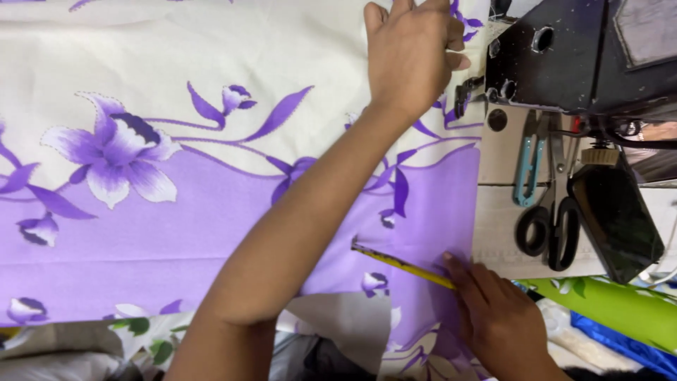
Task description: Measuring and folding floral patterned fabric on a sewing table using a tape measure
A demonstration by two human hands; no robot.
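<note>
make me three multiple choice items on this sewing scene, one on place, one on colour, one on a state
1. Where do the black-handled scissors lie?
A. right of the floral fabric
B. on the fabric
C. in a hand

2. What colour are the flowers on the cream floral fabric?
A. red
B. purple
C. orange

3. How is the left hand?
A. fist
B. holding scissors
C. pressed on fabric

A: they rest on the machine table beside the cloth.
B: purple blooms and a purple band.
C: it lies flat near the black sewing machine.

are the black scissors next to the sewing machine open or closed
Closed. The black-handled scissors lie flat on the table with both finger loops side by side and the blades together, pointing towards the sewing machine.
</note>
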